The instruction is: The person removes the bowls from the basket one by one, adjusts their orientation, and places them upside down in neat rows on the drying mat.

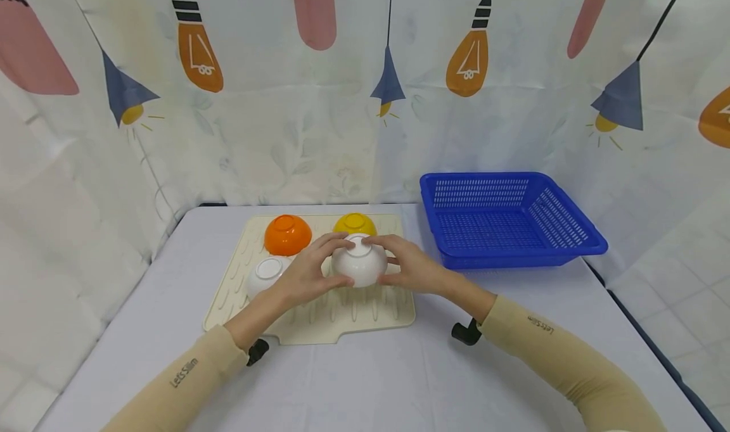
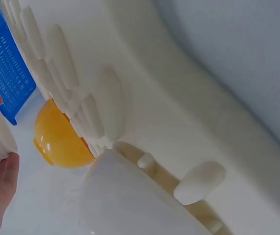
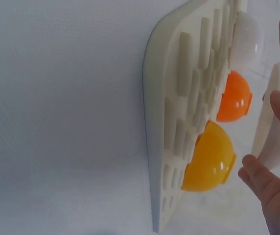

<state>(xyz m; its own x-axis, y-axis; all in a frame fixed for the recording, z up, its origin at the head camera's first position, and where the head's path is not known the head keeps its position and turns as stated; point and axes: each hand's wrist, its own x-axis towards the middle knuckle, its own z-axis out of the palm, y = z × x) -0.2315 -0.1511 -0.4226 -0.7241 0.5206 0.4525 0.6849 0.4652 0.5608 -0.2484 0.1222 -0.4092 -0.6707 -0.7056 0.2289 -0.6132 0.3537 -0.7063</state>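
Between them, my left hand (image 1: 308, 272) and right hand (image 1: 415, 267) grip a white bowl (image 1: 360, 266) from opposite sides, with its foot ring facing up. In the right wrist view this bowl (image 3: 277, 142) is lifted clear of the cream drying mat (image 1: 371, 315). Three more bowls sit upside down on the mat: an orange bowl (image 1: 287, 235) at the back left, a yellow bowl (image 1: 350, 222) behind the held one, and a second white bowl (image 1: 267, 273) at the left, partly hidden by my left hand.
A blue plastic basket (image 1: 513, 258) stands at the back right of the white-covered table (image 1: 365, 387). Raised ridges cover the mat. A patterned curtain (image 1: 342, 134) hangs behind the table.
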